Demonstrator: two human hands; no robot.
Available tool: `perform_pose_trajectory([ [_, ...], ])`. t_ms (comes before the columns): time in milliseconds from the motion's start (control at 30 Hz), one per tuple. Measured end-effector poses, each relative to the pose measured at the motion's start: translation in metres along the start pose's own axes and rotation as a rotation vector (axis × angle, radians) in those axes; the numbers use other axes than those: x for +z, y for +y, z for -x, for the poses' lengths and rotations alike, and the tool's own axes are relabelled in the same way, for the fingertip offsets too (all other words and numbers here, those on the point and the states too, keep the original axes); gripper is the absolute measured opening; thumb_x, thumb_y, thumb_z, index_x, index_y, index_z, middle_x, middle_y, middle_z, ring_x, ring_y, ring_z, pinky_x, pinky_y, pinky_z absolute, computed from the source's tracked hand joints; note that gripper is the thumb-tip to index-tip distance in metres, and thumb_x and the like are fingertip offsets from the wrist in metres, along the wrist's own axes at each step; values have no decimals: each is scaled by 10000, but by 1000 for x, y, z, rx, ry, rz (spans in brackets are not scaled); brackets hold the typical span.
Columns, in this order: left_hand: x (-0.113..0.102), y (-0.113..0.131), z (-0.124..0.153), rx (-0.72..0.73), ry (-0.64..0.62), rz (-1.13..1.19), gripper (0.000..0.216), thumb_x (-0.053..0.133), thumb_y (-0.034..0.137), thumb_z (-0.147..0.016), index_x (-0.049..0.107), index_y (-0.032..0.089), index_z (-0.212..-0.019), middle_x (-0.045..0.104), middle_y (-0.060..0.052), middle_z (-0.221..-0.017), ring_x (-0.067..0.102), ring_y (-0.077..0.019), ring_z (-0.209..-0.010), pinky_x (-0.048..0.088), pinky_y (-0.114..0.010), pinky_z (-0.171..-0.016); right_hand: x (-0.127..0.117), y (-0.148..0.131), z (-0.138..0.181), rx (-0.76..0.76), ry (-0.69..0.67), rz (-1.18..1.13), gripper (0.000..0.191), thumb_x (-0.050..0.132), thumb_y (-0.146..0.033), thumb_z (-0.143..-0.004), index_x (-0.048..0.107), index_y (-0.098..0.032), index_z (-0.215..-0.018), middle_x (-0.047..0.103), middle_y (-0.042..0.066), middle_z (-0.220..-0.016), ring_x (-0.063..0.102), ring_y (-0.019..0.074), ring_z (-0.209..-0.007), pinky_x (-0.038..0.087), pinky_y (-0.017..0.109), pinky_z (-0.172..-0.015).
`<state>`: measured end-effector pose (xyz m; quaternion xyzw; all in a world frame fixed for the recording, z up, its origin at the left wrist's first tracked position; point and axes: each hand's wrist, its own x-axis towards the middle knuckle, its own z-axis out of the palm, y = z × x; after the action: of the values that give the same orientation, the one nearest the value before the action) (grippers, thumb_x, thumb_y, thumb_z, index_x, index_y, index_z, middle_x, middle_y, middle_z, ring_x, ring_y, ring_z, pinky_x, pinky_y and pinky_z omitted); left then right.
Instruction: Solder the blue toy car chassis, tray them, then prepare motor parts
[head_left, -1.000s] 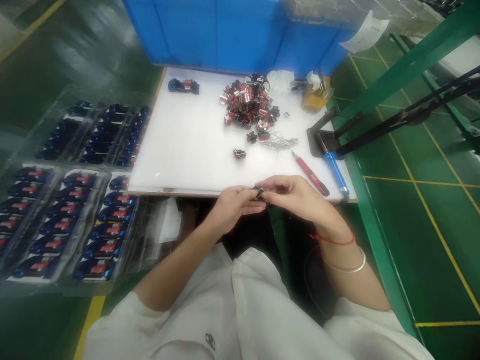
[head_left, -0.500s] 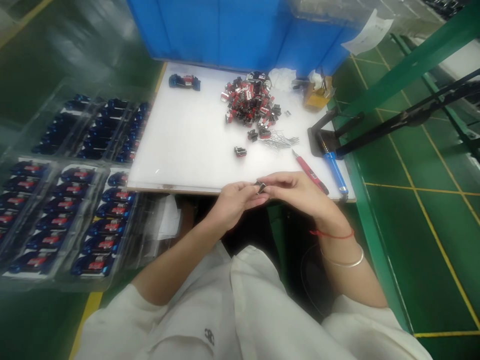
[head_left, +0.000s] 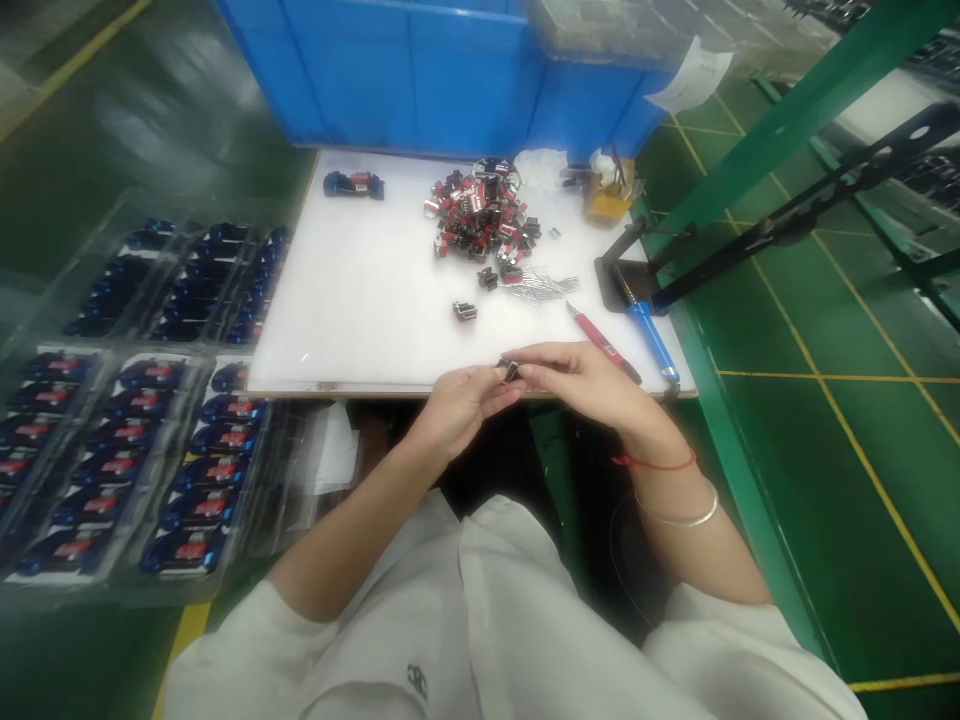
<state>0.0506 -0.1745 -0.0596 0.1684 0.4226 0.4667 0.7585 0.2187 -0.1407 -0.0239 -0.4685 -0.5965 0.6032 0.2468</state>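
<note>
Just over the table's front edge, my left hand (head_left: 460, 405) and my right hand (head_left: 581, 382) meet around a small dark part with silvery edges (head_left: 511, 370). Fingers of both hands pinch it, so much of it is hidden. A similar small black, silver and red part (head_left: 464, 311) lies alone on the white tabletop (head_left: 352, 300). Behind it is a heap of red, black and chrome parts (head_left: 480, 215), with thin metal wires or pins (head_left: 540, 284) spread at its front. To the right of my hands lies a red craft knife-like tool (head_left: 604, 345).
A blue-handled soldering iron (head_left: 652, 340) rests by a black stand at right. A blue toy car (head_left: 354, 185) sits at the back left. Clear trays (head_left: 112, 350) of blue and red cars stand left. Blue bins (head_left: 450, 80) and a yellow container (head_left: 607, 205) are behind.
The camera view has shifted slightly, so the table appears a little lower and further left. Both hands still pinch the small part, which looks slightly turned.
</note>
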Motion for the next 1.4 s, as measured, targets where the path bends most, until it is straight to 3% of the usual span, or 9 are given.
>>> perform_pose_trajectory([
  [433, 6, -5, -2, 29, 37, 63, 214, 679, 119, -856, 699, 101, -645, 705, -35, -723, 718, -114, -805, 597, -238, -877, -4, 2, 2, -89, 57, 181, 296, 652, -310, -848, 758, -205, -1103, 766, 53, -1090, 717, 238, -1004, 583, 404, -920],
  [700, 13, -4, -1, 14, 64, 119, 248, 628, 79, -891, 694, 87, -653, 710, -51, -700, 720, -114, -727, 583, -293, -931, -5, -3, 1, -71, 70, 303, 311, 609, -350, -879, 749, -228, -1128, 772, 45, -897, 715, 228, -904, 587, 402, -853],
  [900, 16, 0, 1, 7, 59, 153, 263, 600, 52, -901, 689, 69, -654, 712, -62, -693, 717, -117, -702, 564, -329, -969, -3, -3, 0, -60, 104, 371, 403, 575, -407, -880, 715, -192, -1191, 775, 55, -920, 713, 210, -822, 577, 410, -850],
  [1167, 11, -3, 0, 16, 5, 155, 264, 616, 61, -893, 683, 78, -638, 703, -50, -671, 723, -124, -736, 552, -318, -971, 0, -2, 3, -123, 135, 394, 338, 586, -387, -879, 736, -213, -1127, 771, 56, -1067, 712, 242, -1001, 570, 407, -896],
  [1400, 8, -3, 0, 15, -19, 102, 235, 639, 82, -882, 664, 84, -649, 706, -50, -696, 728, -136, -760, 569, -319, -933, 2, 1, 9, -181, 173, 416, 310, 594, -392, -890, 746, -224, -1102, 778, 45, -1037, 717, 240, -1015, 558, 420, -960],
])
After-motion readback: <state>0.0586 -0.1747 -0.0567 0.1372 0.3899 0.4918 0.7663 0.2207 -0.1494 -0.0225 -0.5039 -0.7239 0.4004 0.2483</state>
